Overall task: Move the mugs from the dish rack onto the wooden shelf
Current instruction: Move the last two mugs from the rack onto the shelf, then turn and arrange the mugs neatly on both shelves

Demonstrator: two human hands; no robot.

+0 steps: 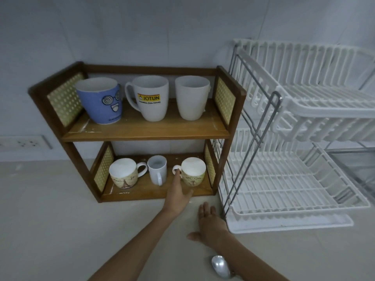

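The wooden shelf [146,134] stands on the counter against the wall. Its top board holds three mugs: a blue face mug [100,102], a white JOTUN mug [151,98] and a plain white cup [191,98]. The lower board holds a patterned mug [123,175], a small white mug [157,169] and a second patterned mug [193,173]. My left hand [178,196] reaches to that second patterned mug, index fingertip on its handle and thumb by its base, not closed around it. My right hand [211,220] lies flat on the counter. I see no mug on the white two-tier dish rack [294,110] at right.
A metal spoon [220,266] lies on the counter under my right forearm. The rack's drip tray [284,226] sits just right of my right hand. A wall socket strip [24,142] is at far left. Pale counter [60,230] stretches in front of the shelf.
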